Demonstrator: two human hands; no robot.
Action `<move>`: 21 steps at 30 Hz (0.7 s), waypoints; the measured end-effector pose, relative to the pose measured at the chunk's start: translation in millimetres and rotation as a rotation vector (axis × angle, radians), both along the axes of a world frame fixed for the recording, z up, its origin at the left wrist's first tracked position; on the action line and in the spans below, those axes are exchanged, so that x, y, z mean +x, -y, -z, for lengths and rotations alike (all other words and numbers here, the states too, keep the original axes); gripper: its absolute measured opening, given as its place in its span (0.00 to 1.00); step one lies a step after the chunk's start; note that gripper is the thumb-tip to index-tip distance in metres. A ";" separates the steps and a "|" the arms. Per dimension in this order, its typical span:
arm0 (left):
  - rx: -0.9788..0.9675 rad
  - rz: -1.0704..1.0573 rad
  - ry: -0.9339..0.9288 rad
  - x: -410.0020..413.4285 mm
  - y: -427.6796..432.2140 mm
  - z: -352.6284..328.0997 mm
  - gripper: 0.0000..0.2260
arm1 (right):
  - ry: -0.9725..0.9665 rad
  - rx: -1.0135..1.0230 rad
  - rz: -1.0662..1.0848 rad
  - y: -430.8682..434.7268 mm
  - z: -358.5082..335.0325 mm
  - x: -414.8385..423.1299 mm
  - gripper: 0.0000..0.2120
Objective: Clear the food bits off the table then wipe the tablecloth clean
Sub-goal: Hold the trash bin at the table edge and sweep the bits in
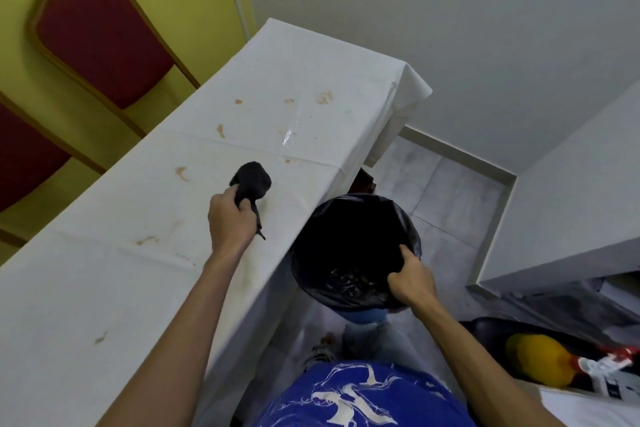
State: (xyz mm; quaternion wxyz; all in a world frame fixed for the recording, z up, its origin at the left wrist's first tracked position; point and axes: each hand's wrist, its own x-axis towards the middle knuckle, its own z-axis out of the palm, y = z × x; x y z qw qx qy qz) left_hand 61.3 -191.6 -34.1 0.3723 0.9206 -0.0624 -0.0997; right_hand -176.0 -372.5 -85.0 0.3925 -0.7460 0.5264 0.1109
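Note:
A white tablecloth (145, 218) covers a long table and carries several brown stains, such as one stain (324, 97) near the far end. My left hand (231, 218) grips a bunched black cloth (252, 180) just above the tablecloth, near the table's right edge. A blue bin with a black bag liner (311, 253) sits beside that edge, and dark food bits (349, 284) lie at its bottom. My right hand (412, 279) grips the bin's near rim, thumb hooked inside.
Two red-padded chairs (100, 42) stand against the yellow wall behind the table. Grey tiled floor (450, 198) lies to the right. A white ledge (571, 218) rises at the right, with a yellow object (540, 360) and packaging at the lower right.

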 end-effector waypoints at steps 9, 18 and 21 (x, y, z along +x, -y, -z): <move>0.125 0.148 0.158 -51.1 3.8 23.8 0.19 | 0.021 0.013 0.004 5.3 -5.2 -11.2 0.36; 0.160 0.372 -0.265 -112.9 22.7 67.7 0.24 | 0.052 0.028 0.078 25.8 -0.9 -42.4 0.38; 0.169 0.375 -0.361 -126.1 37.2 72.7 0.24 | 0.058 0.006 0.118 37.0 0.1 -56.5 0.37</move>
